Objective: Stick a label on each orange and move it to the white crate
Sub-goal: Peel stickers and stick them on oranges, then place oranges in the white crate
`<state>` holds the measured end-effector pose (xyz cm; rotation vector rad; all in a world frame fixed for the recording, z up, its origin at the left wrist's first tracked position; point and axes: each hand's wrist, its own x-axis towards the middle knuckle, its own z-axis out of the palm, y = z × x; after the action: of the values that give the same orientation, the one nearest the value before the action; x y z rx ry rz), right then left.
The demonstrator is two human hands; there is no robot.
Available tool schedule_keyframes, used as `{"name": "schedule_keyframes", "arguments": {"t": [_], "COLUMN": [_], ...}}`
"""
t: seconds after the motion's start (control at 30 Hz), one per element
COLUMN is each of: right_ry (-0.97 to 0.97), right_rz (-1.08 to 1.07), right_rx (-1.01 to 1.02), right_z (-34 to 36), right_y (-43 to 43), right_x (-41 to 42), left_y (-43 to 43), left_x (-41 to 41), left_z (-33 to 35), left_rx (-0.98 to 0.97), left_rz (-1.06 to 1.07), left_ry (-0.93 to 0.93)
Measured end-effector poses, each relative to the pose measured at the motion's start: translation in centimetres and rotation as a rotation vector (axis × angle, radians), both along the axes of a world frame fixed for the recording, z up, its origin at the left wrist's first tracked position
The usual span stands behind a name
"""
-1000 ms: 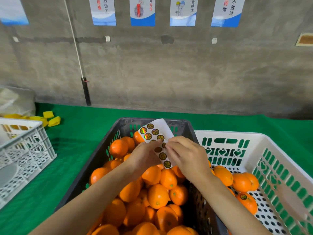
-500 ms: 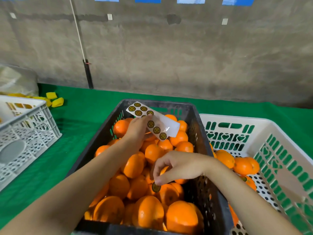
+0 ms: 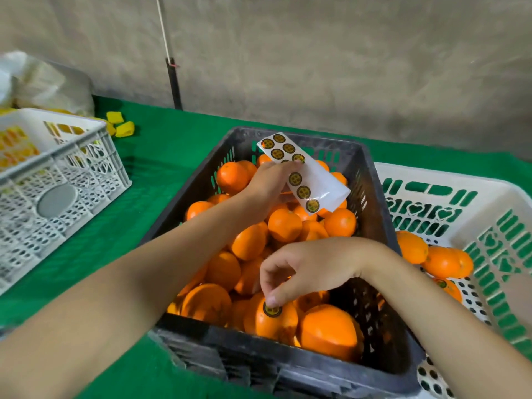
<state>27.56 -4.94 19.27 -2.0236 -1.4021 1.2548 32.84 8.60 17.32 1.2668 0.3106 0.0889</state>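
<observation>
A black crate in front of me is heaped with oranges. My right hand reaches down at its near end, thumb and forefinger pinched on a round gold-and-black label that lies on top of an orange. My left hand is farther back over the crate and holds up a white label sheet carrying several more labels. The white crate with green cut-outs stands right beside the black one and holds a few oranges, one showing a label.
Everything rests on a green cloth against a grey concrete wall. A second white crate stands at the left, with yellow pieces and a plastic bag behind it.
My right hand left the label sheet, came down to the near oranges and set a label on one. My left hand stayed up with the sheet. The camera tilted down.
</observation>
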Motion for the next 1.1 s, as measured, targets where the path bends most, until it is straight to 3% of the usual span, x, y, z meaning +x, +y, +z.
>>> {"name": "schedule_keyframes", "arguments": {"t": [0.3,0.43,0.57,1.1], "right_ry": [-0.018,-0.330,-0.069,0.034], "right_rz": [-0.085,-0.054,-0.081,-0.018], "right_rx": [0.033,0.053,0.005,-0.010], "right_z": [0.1,-0.4,-0.3,-0.7], "right_y": [-0.1,-0.1,-0.2,-0.6], "right_x": [-0.1,0.3,0.5,1.0], "left_y": [0.0,-0.2,-0.2,0.0], "left_x": [-0.3,-0.3,-0.2,-0.2], "left_z": [0.2,0.0,-0.1,-0.2], "left_rx": [0.003,-0.010,0.014,0.049], "left_rz": [-0.020,-0.019,-0.020,-0.052], "left_ry": [-0.027,-0.036,-0.035,-0.053]}}
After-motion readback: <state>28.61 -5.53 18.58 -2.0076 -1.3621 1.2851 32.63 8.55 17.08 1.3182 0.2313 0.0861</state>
